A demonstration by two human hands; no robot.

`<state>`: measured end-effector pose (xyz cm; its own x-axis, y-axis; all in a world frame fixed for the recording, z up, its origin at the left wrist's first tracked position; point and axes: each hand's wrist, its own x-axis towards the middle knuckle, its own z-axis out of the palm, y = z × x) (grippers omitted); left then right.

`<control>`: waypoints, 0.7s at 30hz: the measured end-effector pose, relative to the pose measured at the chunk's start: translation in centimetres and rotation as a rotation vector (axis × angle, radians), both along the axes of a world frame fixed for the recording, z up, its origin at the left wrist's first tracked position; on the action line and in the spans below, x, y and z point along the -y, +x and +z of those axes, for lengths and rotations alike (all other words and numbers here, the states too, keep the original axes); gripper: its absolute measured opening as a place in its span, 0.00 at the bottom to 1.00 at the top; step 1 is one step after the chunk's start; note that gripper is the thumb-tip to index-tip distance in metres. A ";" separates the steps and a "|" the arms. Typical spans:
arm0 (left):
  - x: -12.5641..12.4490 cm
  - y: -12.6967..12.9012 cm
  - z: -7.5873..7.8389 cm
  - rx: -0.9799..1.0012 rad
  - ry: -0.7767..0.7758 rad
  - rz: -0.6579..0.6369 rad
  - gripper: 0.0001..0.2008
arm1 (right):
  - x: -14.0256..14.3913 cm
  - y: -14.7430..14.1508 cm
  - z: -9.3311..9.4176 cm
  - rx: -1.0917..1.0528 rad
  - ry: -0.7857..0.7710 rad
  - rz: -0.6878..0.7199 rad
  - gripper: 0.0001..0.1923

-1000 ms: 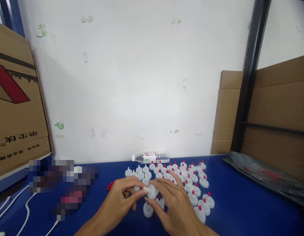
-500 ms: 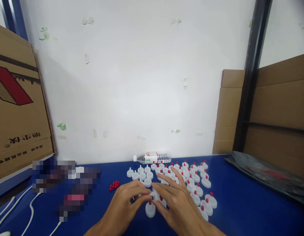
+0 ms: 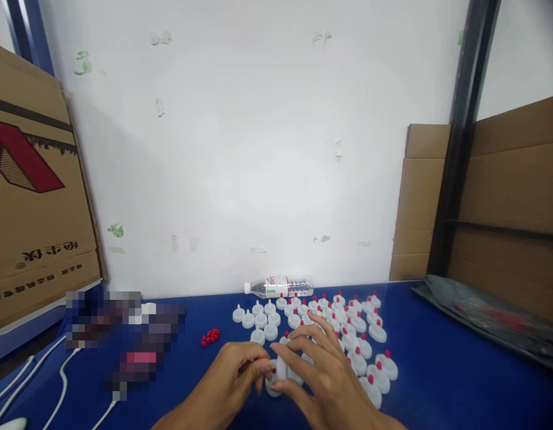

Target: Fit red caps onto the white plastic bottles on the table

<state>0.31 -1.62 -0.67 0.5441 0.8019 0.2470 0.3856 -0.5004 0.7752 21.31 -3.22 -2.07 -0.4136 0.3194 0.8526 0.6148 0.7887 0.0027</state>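
So I've got one white cap (image 3: 280, 367) pinched between both hands, low and center, just above the blue surface (image 3: 438, 382). My left hand (image 3: 234, 373) comes at it from the left with thumb and fingers closed on that side, and my right hand (image 3: 323, 373) has its grip on the right side, fingers fanned out over the top. The cap sits squarely between the two grips, so neither hand is really nearer. Can't tell which way its nozzle points, my fingers cover most of it.

Another white cap (image 3: 272, 388) sits on the surface right under my hands. Past my fingers is the whole spread of white caps with red tips (image 3: 348, 334), plus a few untipped ones (image 3: 258, 316) off to the left. A little pile of loose red tips (image 3: 210, 337) lies left of those, and a water bottle (image 3: 279, 287) lies on its side against the wall.
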 end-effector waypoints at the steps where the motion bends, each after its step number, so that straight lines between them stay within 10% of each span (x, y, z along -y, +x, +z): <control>1: -0.1 -0.1 -0.1 -0.018 0.001 -0.009 0.25 | -0.1 0.0 -0.1 0.008 -0.009 0.001 0.15; 15: -0.9 -1.7 0.7 -0.634 0.282 0.137 0.27 | 0.5 -0.3 1.0 0.129 -0.365 -0.011 0.15; 21: -1.7 -1.8 0.8 -0.534 0.256 0.244 0.30 | 0.4 -0.6 0.7 0.320 -0.387 0.042 0.10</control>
